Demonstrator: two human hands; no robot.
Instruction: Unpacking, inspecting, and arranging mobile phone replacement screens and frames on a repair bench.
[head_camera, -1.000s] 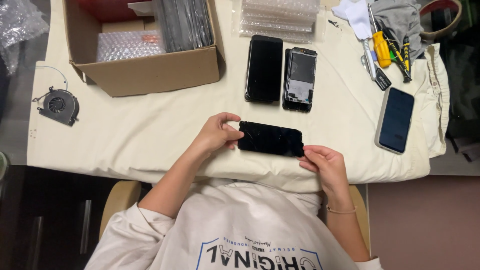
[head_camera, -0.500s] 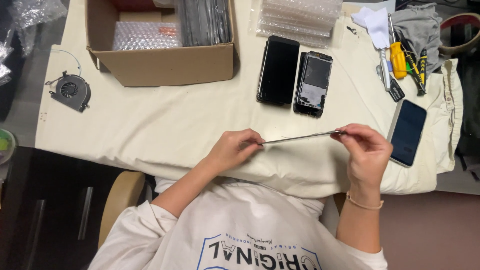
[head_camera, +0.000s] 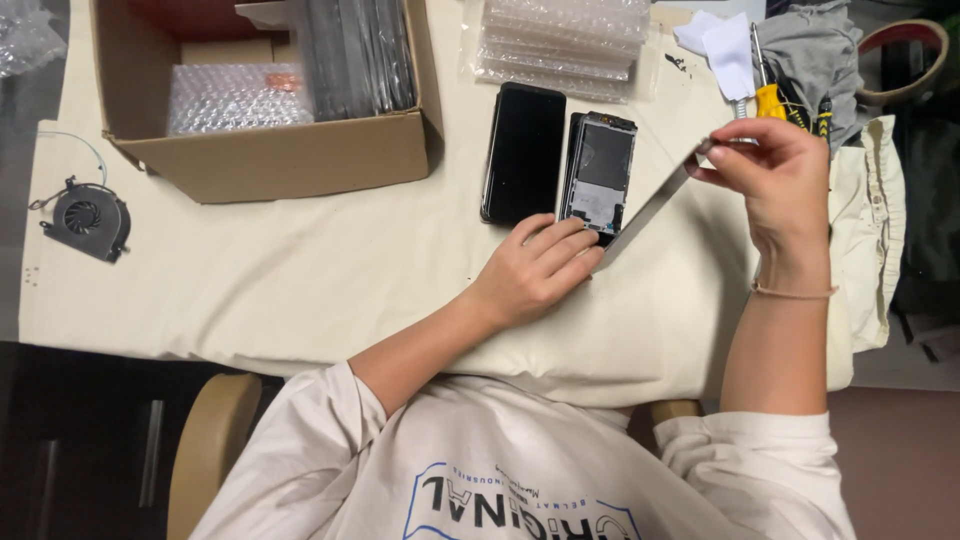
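Cream cloth (head_camera: 300, 290) is covering the table. Left hand (head_camera: 535, 270) and right hand (head_camera: 775, 180) are each pinching an end of a thin phone panel (head_camera: 650, 205), tilted edge-on above two phones (head_camera: 560, 155); a cardboard box (head_camera: 280, 160) and fan (head_camera: 88, 218) are lying further left.

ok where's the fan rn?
Head view, far left: the fan lies flat on the cloth, near its left edge, just left of the cardboard box and well away from both hands.
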